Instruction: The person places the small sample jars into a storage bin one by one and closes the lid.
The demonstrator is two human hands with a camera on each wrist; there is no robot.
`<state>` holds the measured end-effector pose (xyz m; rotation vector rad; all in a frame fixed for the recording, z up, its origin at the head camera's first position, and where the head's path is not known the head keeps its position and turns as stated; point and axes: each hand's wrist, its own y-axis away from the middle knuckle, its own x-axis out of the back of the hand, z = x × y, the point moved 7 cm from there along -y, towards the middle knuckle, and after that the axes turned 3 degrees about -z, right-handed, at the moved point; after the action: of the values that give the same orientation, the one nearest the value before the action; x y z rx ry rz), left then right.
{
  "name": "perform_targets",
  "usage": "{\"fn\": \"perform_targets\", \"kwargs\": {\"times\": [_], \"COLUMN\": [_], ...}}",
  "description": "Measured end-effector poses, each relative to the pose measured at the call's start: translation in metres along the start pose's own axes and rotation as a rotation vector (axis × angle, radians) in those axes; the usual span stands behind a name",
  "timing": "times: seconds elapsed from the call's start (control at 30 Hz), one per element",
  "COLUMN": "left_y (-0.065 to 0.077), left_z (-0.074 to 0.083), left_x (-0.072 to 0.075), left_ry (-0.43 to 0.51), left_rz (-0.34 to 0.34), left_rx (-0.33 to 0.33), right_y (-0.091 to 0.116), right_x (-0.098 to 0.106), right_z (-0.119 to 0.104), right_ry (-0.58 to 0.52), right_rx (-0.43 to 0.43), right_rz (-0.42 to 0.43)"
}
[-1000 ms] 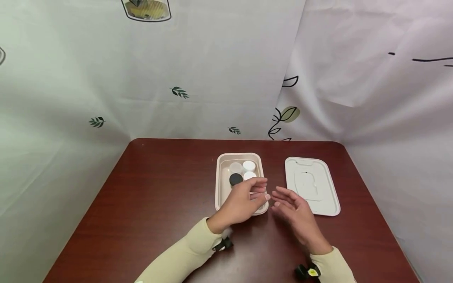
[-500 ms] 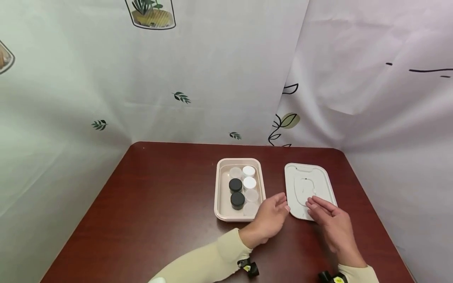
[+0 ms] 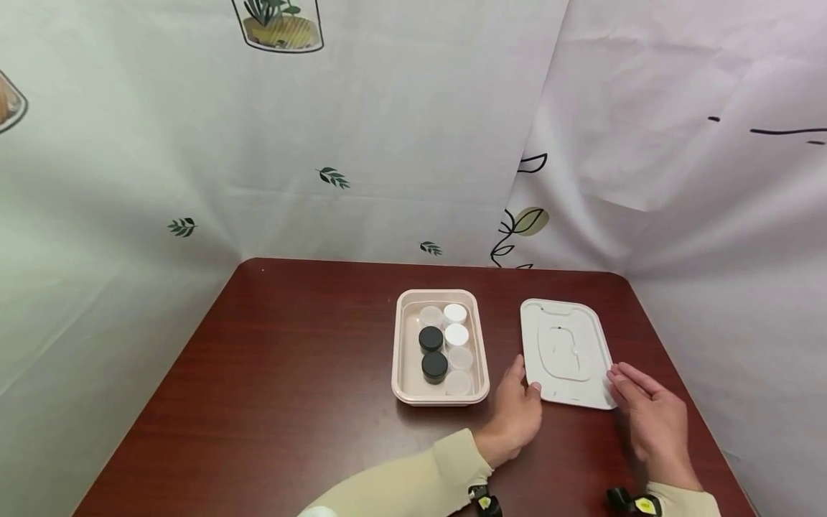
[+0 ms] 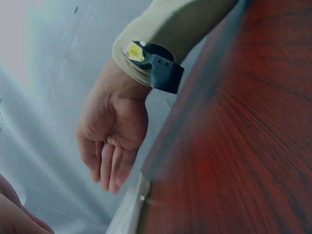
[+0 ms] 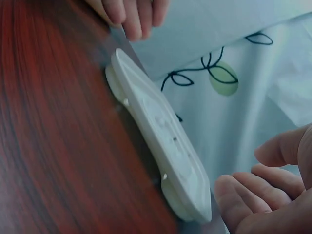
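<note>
A white rectangular lid [image 3: 568, 352] with a raised outline lies on the table's right side. My left hand [image 3: 517, 414] is beside its near left corner, fingers extended and holding nothing. At the near right corner is my right hand [image 3: 657, 420], its fingers slightly bent and its palm facing inward. In the right wrist view, the fingertips of the right hand [image 5: 263, 200] come close to the lid's edge [image 5: 161, 131]; contact is unclear. Left of the hands stands a beige box [image 3: 405, 359] holding black-lidded jars [image 3: 434, 366], white-lidded jars [image 3: 456, 334] and clear-topped jars [image 3: 459, 383].
The dark red-brown table [image 3: 291, 373] extends to the left of the box. A pale printed cloth [image 3: 400, 129] hangs behind and along both sides. Each wrist carries a small black camera [image 3: 486, 501] on a strap.
Both hands have moved right, from over and beside the box to either side of the lid. The jars came into fuller view; the box and lid stay in place.
</note>
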<state>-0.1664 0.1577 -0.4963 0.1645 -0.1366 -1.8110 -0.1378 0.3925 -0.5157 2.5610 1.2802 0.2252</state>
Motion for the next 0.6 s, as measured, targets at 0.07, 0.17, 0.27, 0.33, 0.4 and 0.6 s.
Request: {"fn": "perform_targets", "kwargs": {"times": [0.07,0.17,0.27,0.33,0.4,0.6], "left_y": [-0.002,-0.005,-0.009,-0.012,-0.016,-0.027], "left_z": [-0.004,-0.011,-0.016,-0.019,-0.021,-0.025], "left_x": [0.002,0.003,0.003,0.002,0.001,-0.001], "left_ry": [-0.064,-0.083,-0.057,-0.023,0.003,0.016], "left_rz": [0.028,0.050,0.064,0.067,0.067,0.073], "left_rx": [0.022,0.041,0.032,0.021,0.011,0.000], "right_y": [-0.002,-0.004,-0.006,-0.007,-0.008,-0.013], "right_x": [0.004,0.007,0.010,0.011,0.012,0.013], "right_z": [0.001,0.003,0.004,0.004,0.005,0.012], "right_ry": [0.006,0.001,0.008,0.025,0.045,0.149], "right_rx": [-0.001,0.010,0.026,0.035,0.041,0.013], "right_rz": [0.024,0.054,0.082,0.095,0.106,0.106]}}
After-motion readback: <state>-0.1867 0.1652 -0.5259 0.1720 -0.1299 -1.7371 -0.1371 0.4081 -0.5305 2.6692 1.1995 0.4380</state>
